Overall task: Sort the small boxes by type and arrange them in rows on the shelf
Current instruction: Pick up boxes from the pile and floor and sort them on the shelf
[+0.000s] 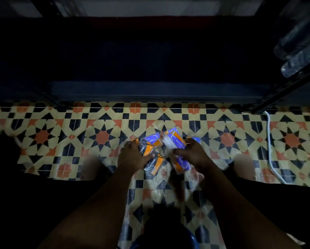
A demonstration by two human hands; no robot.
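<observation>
Several small packs lie in a heap on the patterned floor in front of a dark shelf (150,92). Two are grey and orange, marked "Charcoal": one (145,148) sits under my left hand (132,155), whose fingers close over it, and another (153,165) lies just below it. The rest are purple and orange. My right hand (192,153) grips one purple pack (174,141) by its near end. A second purple pack (180,163) lies under that hand, and a third (155,139) lies further back.
The shelf board is dark, with black uprights at left (48,97) and right (283,90). Plastic-wrapped dark items (297,49) lie on a side shelf at the upper right. A white cable (271,150) runs across the floor on the right. My knees flank the heap.
</observation>
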